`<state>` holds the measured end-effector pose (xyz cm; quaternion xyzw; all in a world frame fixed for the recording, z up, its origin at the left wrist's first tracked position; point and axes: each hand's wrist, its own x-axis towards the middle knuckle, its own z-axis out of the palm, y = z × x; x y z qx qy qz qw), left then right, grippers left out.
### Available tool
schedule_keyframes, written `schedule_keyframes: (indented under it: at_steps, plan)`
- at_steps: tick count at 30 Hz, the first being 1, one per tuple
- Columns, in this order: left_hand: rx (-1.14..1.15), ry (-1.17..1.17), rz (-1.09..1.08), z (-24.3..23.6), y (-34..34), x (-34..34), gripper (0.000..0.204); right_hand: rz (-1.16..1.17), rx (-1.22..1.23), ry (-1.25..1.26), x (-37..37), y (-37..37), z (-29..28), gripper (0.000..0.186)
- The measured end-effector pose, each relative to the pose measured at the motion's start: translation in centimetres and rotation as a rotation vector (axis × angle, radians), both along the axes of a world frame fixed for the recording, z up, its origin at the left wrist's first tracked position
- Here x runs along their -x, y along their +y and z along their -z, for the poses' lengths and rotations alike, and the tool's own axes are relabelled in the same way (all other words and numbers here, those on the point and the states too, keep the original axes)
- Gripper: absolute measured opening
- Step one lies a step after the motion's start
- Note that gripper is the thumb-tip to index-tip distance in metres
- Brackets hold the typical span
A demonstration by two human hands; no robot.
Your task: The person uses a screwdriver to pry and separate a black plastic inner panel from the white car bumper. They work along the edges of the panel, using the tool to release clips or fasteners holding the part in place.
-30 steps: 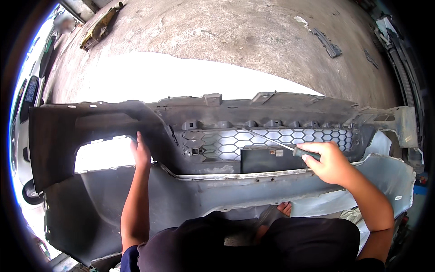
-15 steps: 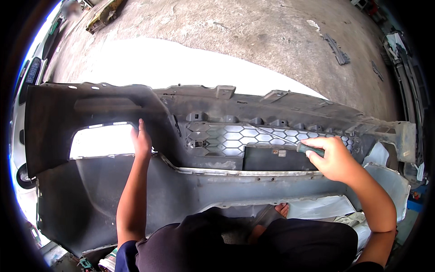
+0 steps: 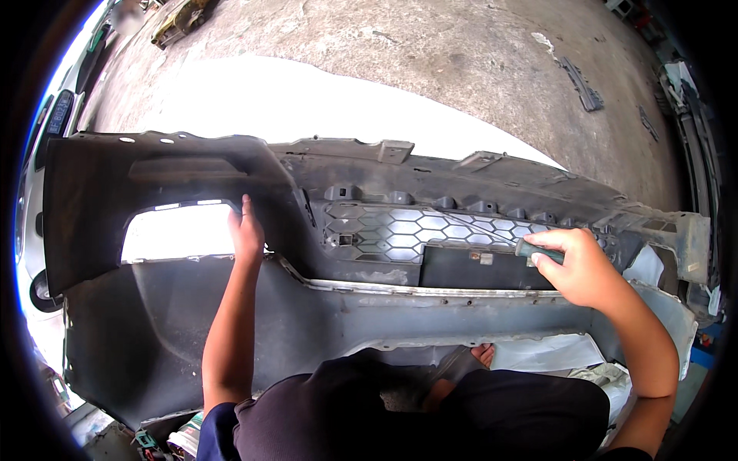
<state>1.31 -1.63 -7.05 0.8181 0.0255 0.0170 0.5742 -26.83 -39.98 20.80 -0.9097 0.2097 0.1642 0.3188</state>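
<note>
A: Head view. Position of the work?
B: Large dark bumper shell (image 3: 277, 330), spread from left to right across the near half of the scene, its inner side up. Honeycomb grille (image 3: 403, 230) set right of its middle; flat black panel (image 3: 453, 265) at the grille's near edge.

A: Right hand (image 3: 573, 265)?
B: Over the right part of the grille. Fingers closed round the dark green handle of a screwdriver (image 3: 530, 250), thumb along the near side. Thin shaft points left and far, across the grille cells toward the grille's far edge. Contact of the tip: cannot tell.

A: Left hand (image 3: 247, 234)?
B: At the right edge of the opening (image 3: 177, 233) in the shell's left part, one digit pointing far along the dark surface. It appears to touch the edge; whether it is clasped there, cannot tell, as part of the hand is hidden.

A: Surroundings?
B: Bright white sheet (image 3: 254, 92) on the far side of the shell, lying on a stained concrete floor (image 3: 446, 69). Narrow dark strip (image 3: 582, 84) on the floor, far right. White vehicle (image 3: 31, 253) at the left rim. Person's foot (image 3: 483, 355) just beside the shell's near edge.
</note>
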Motion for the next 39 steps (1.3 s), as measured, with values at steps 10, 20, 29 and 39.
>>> schedule_keyframes:
  at_steps: [10,20,29,39]
  plan:
    - [-0.001,0.114,0.008,-1.4,-0.4,0.5,0.037,0.024,0.002,0.112,-1.2,0.0,-0.6,0.031]
    - [-0.022,0.131,0.046,-0.6,0.5,0.1,0.039,0.014,-0.011,0.034,-1.1,-0.7,-0.3,0.030]
    - [-0.052,0.094,0.034,-0.1,0.7,0.0,0.038,0.066,-0.041,0.110,-1.7,-0.6,-1.0,0.029]
    - [-0.078,0.169,0.052,-1.2,0.2,0.0,0.038,0.083,-0.038,0.111,-1.5,-0.9,-0.2,0.028]
